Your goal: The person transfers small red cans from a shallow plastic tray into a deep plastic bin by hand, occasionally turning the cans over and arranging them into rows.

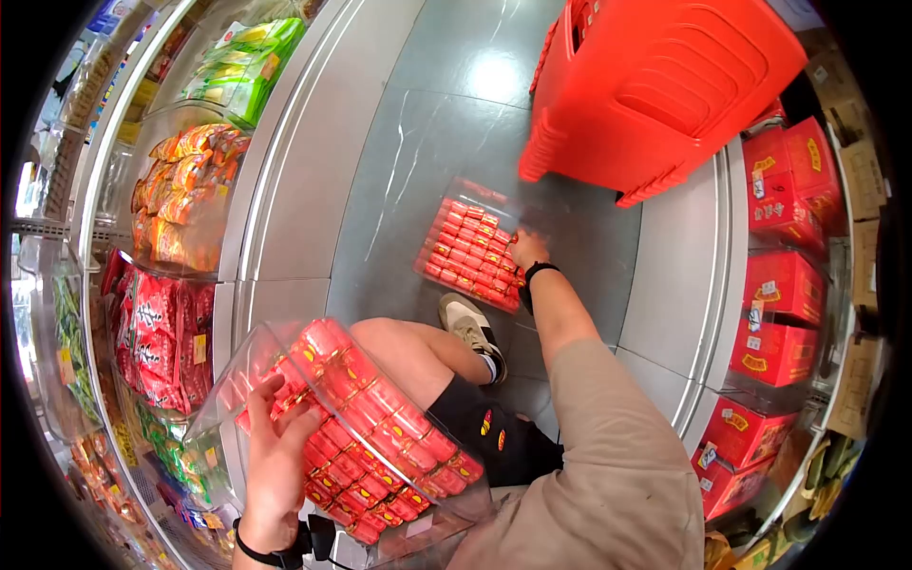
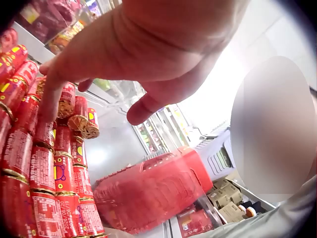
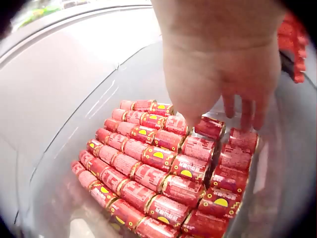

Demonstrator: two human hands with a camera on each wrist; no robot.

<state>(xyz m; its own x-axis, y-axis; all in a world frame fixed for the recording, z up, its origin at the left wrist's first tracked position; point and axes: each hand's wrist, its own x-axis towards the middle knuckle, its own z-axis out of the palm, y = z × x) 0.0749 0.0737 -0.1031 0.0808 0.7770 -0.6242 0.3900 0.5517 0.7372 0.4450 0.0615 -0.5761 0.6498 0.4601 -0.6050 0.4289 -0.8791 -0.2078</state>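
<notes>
A clear plastic bin (image 1: 217,385) of red-wrapped snack rolls (image 1: 356,399) stands tilted by the person's bent leg. My left hand (image 1: 275,446) reaches over its upper side. In the left wrist view its index finger (image 2: 51,99) rests against the rolls (image 2: 47,168), while the thumb stays apart. A second clear bin (image 1: 484,193) sits on the floor, with similar rolls (image 1: 465,249) in rows. My right hand (image 1: 530,249) is at its right side. The right wrist view shows the fingers pointing down at the rolls (image 3: 148,173), beside a gap between two rows.
A stack of red plastic baskets (image 1: 665,85) stands on the grey floor (image 1: 408,123) ahead. Shelves of bagged snacks (image 1: 190,195) line the left. Red boxes (image 1: 779,285) sit on the right shelf. A shoe (image 1: 465,323) is close to the floor bin.
</notes>
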